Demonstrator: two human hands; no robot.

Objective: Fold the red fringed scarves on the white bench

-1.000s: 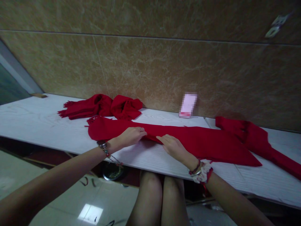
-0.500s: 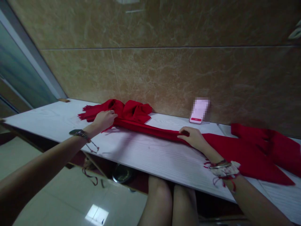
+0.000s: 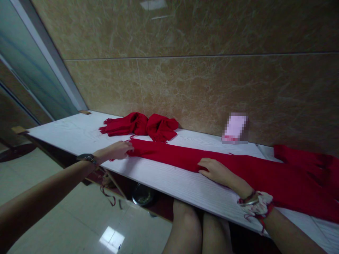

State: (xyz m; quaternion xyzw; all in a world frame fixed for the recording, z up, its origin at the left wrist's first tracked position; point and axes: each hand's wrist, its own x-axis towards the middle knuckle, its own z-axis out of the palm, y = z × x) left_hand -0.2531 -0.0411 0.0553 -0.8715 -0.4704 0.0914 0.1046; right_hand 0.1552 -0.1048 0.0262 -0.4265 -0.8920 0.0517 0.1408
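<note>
A long red scarf lies in a flat, narrow strip along the white tabletop, widening toward the right. My left hand is closed on its left end, where a bit of fringe hangs below the fingers. Farther right, my right hand grips the near edge of the strip, its fingers bent over the cloth. Behind the strip, against the wall, a second fringed red scarf sits bunched up, touched by neither hand.
A phone with a blurred pink screen leans on the tiled wall. More red cloth lies at the far right of the white table. Under the tabletop, a dark round pan rests on a shelf beside my knees.
The scarf between my hands was a thin, folded band and is now spread wider and flatter. My left hand has come nearer the front, clear of the bunched scarf. The view has shifted slightly.
</note>
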